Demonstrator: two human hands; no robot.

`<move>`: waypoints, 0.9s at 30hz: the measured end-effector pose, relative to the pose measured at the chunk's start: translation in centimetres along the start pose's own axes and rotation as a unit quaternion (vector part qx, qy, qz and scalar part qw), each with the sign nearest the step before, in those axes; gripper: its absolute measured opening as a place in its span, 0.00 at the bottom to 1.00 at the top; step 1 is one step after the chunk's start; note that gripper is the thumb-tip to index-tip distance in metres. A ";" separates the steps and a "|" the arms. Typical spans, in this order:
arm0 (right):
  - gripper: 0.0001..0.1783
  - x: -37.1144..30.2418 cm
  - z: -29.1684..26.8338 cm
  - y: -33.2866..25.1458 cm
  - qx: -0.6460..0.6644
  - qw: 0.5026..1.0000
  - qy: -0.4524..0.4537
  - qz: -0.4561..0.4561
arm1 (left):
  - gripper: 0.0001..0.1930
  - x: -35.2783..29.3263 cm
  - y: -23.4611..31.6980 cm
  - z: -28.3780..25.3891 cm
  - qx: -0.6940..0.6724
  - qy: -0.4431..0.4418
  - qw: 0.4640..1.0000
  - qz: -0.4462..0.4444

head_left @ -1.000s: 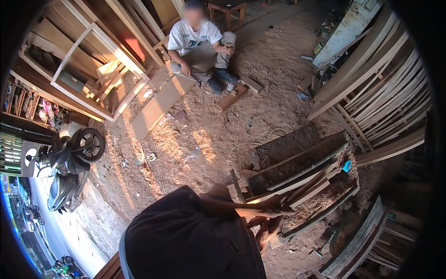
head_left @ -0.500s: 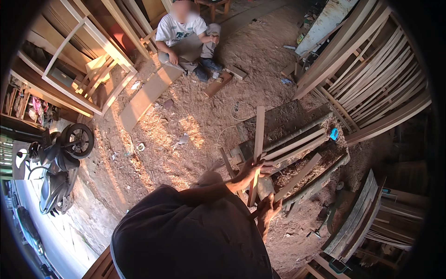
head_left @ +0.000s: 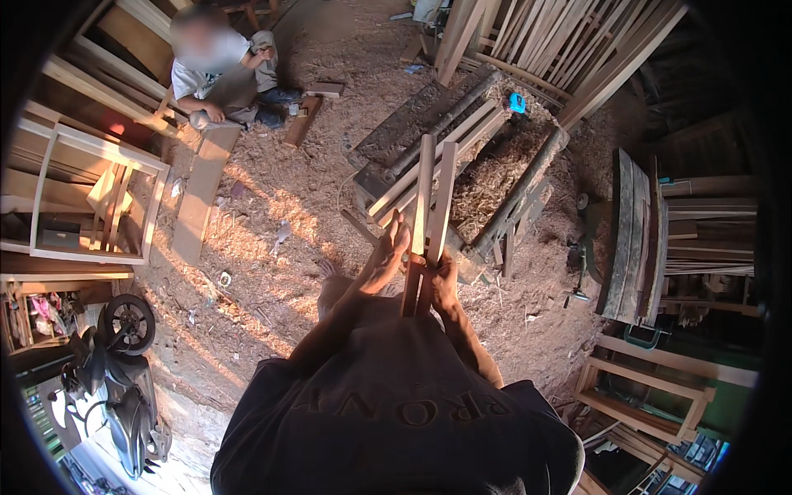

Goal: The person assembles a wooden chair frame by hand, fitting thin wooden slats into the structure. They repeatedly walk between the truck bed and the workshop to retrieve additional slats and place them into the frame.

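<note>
Two wooden strips, a left strip (head_left: 421, 194) and a right strip (head_left: 444, 194), stand side by side in front of my body, spreading slightly apart at their far ends. My right hand (head_left: 444, 282) is closed round their lower part. My left hand (head_left: 389, 254) lies along the left strip's outer side, fingers stretched out and palm turned toward the wood. Just beyond is a workbench (head_left: 516, 202) strewn with wood shavings. Other wooden strips (head_left: 462, 144) lie along its left part, and a blue tool, perhaps a tape measure (head_left: 517, 102), sits at its far end.
A co-worker (head_left: 219, 78) sits on the ground at upper left, beside a long plank (head_left: 205, 194). Wooden frames (head_left: 99, 194) and a motorbike (head_left: 115, 379) stand at left. Timber is stacked at upper right (head_left: 569, 41) and right (head_left: 709, 223). Shavings cover the floor (head_left: 272, 214).
My view has turned right. The second strip has come off the bench and stands beside the first in my right hand. My left hand has loosened from its grip and straightened its fingers.
</note>
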State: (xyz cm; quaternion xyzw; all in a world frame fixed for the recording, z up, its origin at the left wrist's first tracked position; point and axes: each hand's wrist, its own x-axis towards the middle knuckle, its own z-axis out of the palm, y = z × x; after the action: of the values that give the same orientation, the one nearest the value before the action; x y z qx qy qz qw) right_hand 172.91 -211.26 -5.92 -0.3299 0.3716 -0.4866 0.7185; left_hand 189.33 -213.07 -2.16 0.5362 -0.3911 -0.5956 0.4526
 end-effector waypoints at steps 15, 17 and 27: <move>0.17 21.5 1.7 -3.5 -0.385 0.851 0.309 -0.177 | 0.25 -20.6 -27.4 -26.9 -0.128 0.503 0.827 -0.218; 0.17 22.1 2.7 -3.4 -0.476 0.802 0.328 -0.151 | 0.23 -27.0 -31.1 -29.7 -0.345 0.637 0.623 -0.295; 0.22 14.1 16.9 12.2 -0.398 0.916 -0.041 -0.025 | 0.22 -35.5 -36.2 -28.0 -0.326 0.600 0.639 -0.354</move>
State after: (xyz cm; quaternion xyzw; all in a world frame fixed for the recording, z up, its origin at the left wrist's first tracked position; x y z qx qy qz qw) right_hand 196.44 -218.91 -10.62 -0.6172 0.4967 -0.3026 0.5299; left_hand 213.35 -168.15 -29.84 0.6906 0.4059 -0.3470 0.4877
